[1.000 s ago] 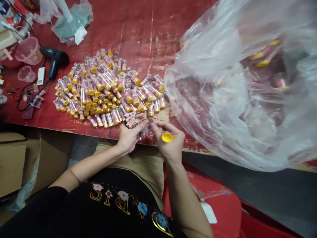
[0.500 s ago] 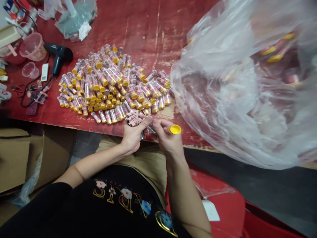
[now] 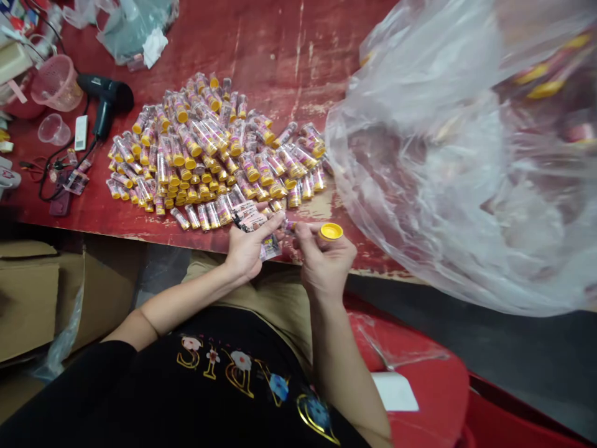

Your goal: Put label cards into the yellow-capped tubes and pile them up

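Observation:
My left hand (image 3: pixel 246 249) is closed at the red table's near edge on a small stack of printed stickers (image 3: pixel 252 219). Beside it, my right hand (image 3: pixel 324 261) is closed on a small clear tube with a yellow cap (image 3: pixel 331 231); the tube's body is mostly hidden by the fingers. The fingertips of both hands meet over a sticker between them. Just beyond the hands lies a big heap of several yellow-capped labelled tubes (image 3: pixel 212 146).
A large clear plastic bag (image 3: pixel 466 162) holding more tubes fills the right of the red table (image 3: pixel 261 43). At the far left are a black hair dryer (image 3: pixel 106 99), a pink basket (image 3: pixel 56 84) and small cups. Cardboard boxes (image 3: pixel 28 298) stand below left.
Both hands have stayed together at the table edge, the right hand turning the tube slightly so the yellow cap sits higher. The camera view has shifted a little.

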Demonstrator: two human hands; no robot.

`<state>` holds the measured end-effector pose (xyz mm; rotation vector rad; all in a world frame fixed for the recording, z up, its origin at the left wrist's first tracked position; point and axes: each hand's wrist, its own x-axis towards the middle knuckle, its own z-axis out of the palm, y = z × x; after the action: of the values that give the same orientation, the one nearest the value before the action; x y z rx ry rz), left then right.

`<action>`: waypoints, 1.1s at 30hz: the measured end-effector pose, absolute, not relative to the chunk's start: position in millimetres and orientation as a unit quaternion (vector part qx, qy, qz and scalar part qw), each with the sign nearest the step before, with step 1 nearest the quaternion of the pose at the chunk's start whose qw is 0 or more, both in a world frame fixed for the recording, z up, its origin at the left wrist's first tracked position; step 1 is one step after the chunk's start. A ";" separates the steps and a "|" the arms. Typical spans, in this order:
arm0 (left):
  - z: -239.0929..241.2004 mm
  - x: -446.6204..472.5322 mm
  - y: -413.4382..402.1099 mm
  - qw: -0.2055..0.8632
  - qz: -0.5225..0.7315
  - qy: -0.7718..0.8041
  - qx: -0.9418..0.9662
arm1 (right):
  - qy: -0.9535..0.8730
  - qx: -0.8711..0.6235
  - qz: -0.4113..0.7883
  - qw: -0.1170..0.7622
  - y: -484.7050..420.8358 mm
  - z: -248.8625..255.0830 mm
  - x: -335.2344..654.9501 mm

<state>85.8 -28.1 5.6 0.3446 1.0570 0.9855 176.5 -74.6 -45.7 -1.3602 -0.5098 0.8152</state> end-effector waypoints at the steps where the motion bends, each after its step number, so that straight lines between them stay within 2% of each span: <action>1: 5.2 86.5 -28.5 0.731 0.455 0.484 0.155 | -0.222 -0.607 0.358 0.674 -72.2 -45.0 175.3; 5: 3.5 83.7 -25.5 0.722 0.464 0.497 0.133 | -0.232 -0.518 0.416 0.711 -76.7 -33.5 184.7; 10: 8.3 76.6 -22.2 0.737 0.434 0.503 0.125 | -0.240 -0.476 0.376 0.758 -97.1 -12.3 197.5; 18: 12.1 79.1 -29.2 0.743 0.411 0.508 0.144 | -0.328 -0.582 0.257 0.698 -109.9 -9.8 188.9; 21: 9.7 80.3 -30.4 0.744 0.415 0.499 0.154 | -0.370 -0.571 0.226 0.698 -111.3 -15.8 186.3; 28: 1.6 80.3 -29.1 0.757 0.430 0.475 0.129 | -0.342 -0.506 0.245 0.754 -120.5 -25.7 181.0; 33: 1.5 80.0 -30.6 0.750 0.434 0.472 0.164 | -0.317 -0.476 0.311 0.759 -114.4 -25.0 185.4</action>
<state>80.0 -30.6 1.5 0.3586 1.0318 0.9477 185.4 -114.4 -25.0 -1.0377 -0.6895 0.6768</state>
